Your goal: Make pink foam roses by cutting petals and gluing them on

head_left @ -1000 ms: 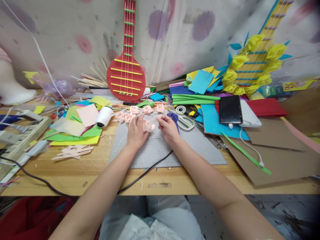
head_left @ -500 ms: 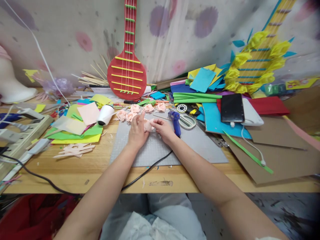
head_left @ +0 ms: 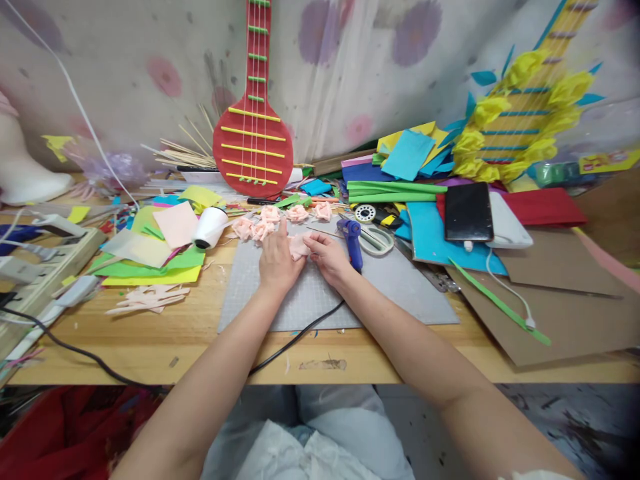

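Both hands meet over the grey cutting mat [head_left: 400, 300], with a piece of pale pink paper [head_left: 299, 247] between them. My left hand [head_left: 279, 260] is closed on the paper's left side, its back toward me and some fingers hidden. From the other side my right hand [head_left: 327, 257] pinches the paper's edge between thumb and fingers. Just beyond the hands lie several pink paper flowers [head_left: 270, 213]. A blue glue gun [head_left: 353, 243] stands close to the right hand, and scissors [head_left: 377, 241] lie beside it.
Left of the mat are a white thread spool [head_left: 210, 227], stacked coloured paper [head_left: 150, 267], pink scraps [head_left: 147, 299] and a power strip [head_left: 45, 287]. A red paper lute [head_left: 253, 150] leans behind. At right lie a phone [head_left: 469, 212] and cardboard [head_left: 555, 320]. A black cable [head_left: 300, 335] crosses the mat's front.
The left hand has turned slightly, its fingers lower and closer over the pink paper. The right hand still pinches the edge. The view has shifted a little.
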Demonstrator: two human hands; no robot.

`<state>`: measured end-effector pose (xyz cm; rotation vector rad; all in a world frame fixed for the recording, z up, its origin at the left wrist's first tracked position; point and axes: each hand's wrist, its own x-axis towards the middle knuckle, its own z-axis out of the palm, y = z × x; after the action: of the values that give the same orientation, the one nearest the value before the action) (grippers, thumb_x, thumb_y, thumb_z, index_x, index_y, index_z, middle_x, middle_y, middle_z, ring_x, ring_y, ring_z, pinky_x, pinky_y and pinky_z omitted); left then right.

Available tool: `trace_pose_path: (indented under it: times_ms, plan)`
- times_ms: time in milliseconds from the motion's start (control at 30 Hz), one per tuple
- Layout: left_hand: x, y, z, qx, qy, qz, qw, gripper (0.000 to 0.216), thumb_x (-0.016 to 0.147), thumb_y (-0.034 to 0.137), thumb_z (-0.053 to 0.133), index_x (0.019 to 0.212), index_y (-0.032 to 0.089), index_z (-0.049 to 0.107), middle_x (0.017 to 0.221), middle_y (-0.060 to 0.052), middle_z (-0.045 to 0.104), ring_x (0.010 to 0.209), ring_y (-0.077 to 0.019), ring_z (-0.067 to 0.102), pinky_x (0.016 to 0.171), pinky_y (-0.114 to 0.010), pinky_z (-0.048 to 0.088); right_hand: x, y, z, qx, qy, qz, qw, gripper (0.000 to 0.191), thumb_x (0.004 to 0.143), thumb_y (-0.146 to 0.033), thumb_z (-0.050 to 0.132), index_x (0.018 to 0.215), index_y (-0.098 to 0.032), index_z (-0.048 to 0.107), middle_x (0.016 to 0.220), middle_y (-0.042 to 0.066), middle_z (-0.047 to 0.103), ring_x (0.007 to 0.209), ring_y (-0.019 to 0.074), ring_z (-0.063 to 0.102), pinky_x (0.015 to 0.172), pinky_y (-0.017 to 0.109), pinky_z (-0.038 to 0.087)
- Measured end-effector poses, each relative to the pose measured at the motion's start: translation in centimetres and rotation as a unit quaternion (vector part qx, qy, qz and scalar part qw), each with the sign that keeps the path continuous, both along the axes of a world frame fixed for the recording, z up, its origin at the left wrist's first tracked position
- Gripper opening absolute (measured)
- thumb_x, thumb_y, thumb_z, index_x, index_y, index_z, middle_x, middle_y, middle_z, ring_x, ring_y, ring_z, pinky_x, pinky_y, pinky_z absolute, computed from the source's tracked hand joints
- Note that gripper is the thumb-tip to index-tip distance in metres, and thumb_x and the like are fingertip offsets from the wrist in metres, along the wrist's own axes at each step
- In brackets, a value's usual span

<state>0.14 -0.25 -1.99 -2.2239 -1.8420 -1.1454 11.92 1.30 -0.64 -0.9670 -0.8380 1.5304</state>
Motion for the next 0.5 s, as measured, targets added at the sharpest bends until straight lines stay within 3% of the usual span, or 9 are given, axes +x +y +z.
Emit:
trace_pose_path:
  times_ms: [500]
  plan:
    - [0.16, -0.30, 0.10, -0.003, 0.006, 0.008, 1.000, 0.078, 0.069, 0.030, 0.062, 0.137, 0.016, 0.026, 0.116, -0.014, 0.053, 0.112, -0.0287, 0.045, 0.093, -0.042, 0.040, -0.20, 0.41, -0.82, -0.022, -0.020, -0.049, 0.998, 0.030, 0.046, -0.032, 0.074, 0.062, -0.016, 0.054, 0.056, -0.005, 0.052, 0.047, 0.0045, 0.037, 0.044, 0.021, 0.023]
